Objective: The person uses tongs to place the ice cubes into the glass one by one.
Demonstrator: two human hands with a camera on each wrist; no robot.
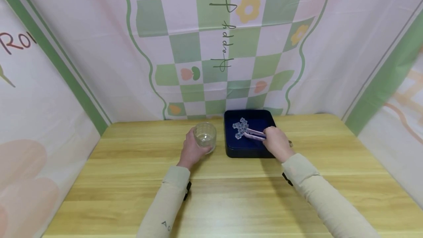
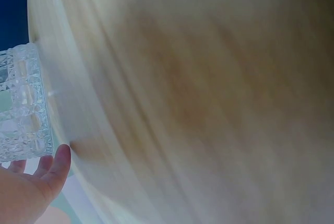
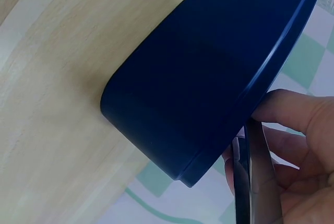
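A clear glass cup [image 1: 206, 132] with a patterned wall stands left of the tray; my left hand [image 1: 192, 150] grips it, the thumb along its near side. In the left wrist view, the cup's faceted wall [image 2: 23, 98] shows beside the fingers. My right hand [image 1: 277, 143] holds metal tongs [image 1: 254, 135] over the dark blue tray [image 1: 244, 152]. The tips of the tongs reach several clear ice-like cubes [image 1: 241, 125] bunched in the tray's left part. Whether a cube is pinched between the tips I cannot tell. The tray's outer wall [image 3: 198, 78] fills much of the right wrist view.
Both items stand toward the back of a wooden table [image 1: 224, 201]. Close behind the table hangs a printed cloth [image 1: 211, 47] with green and white checks, and more cloth closes off both sides.
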